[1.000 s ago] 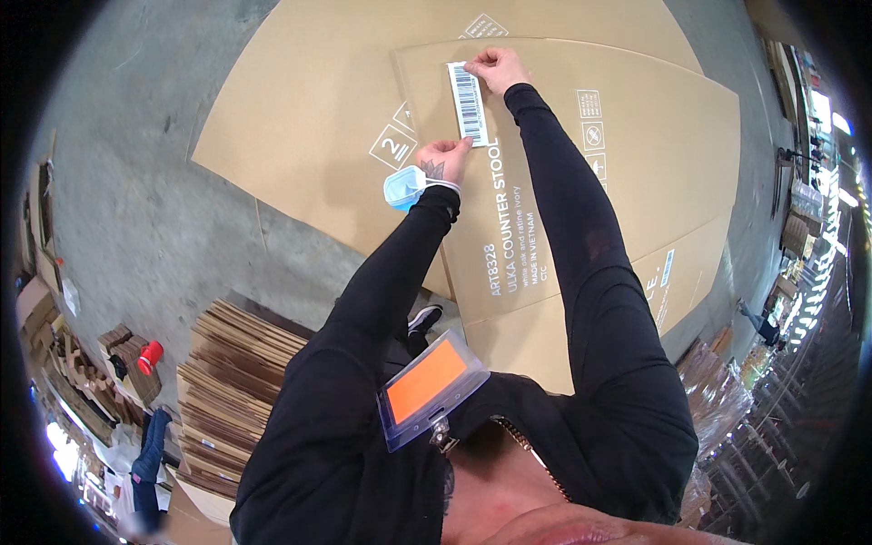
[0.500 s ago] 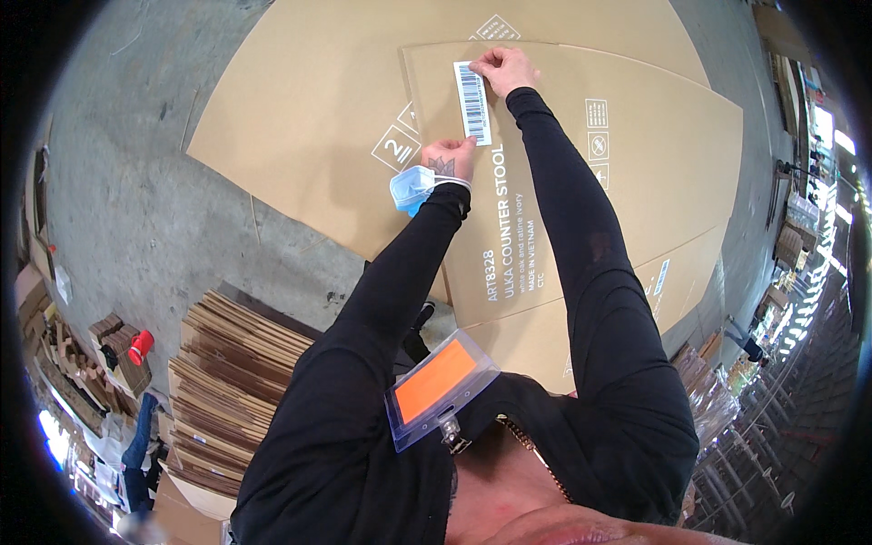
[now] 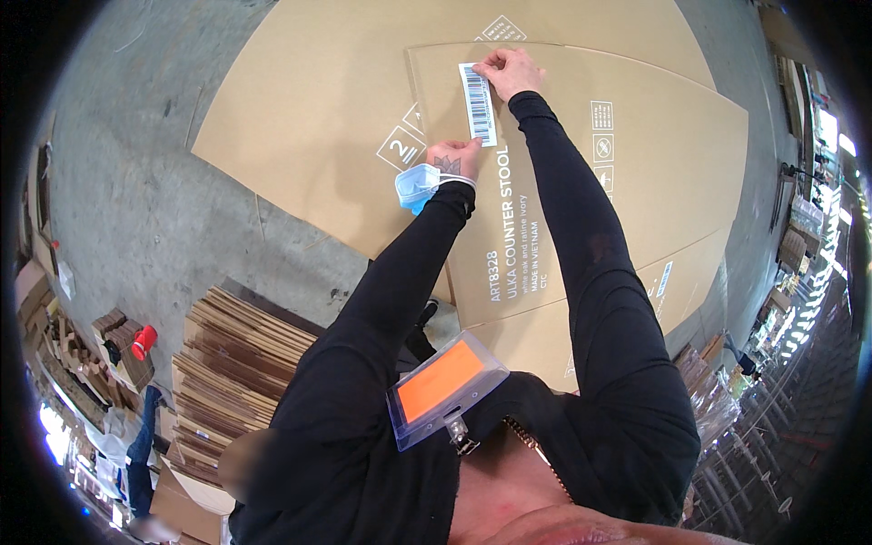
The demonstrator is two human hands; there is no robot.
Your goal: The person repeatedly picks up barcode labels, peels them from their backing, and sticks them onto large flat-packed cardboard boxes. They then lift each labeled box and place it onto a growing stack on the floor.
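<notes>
A white barcode label (image 3: 479, 104) lies against the upper part of a flat brown cardboard sheet (image 3: 636, 218) printed with white lettering and symbols. My left hand (image 3: 453, 160) pinches the label's lower end, and a blue face mask (image 3: 418, 187) hangs by its loop from that wrist. At the label's upper end, the fingers of my right hand (image 3: 510, 71) are closed on its corner. Whether the label is stuck down under the fingers cannot be made out. Beneath the sheet spreads a larger cardboard piece (image 3: 300, 109).
Folded cardboard (image 3: 232, 363) is stacked at the lower left on the grey concrete floor (image 3: 136, 182). A red object (image 3: 143, 341) sits on more cardboard further left. Plastic-wrapped goods (image 3: 713, 391) and metal racks stand to the right. A clear badge holder (image 3: 445, 386) with an orange card hangs from my chest.
Both hands keep their pinch at the label's two ends. The whole view has shifted very slightly, and a blurred round shape now shows beside the cardboard stack at lower left.
</notes>
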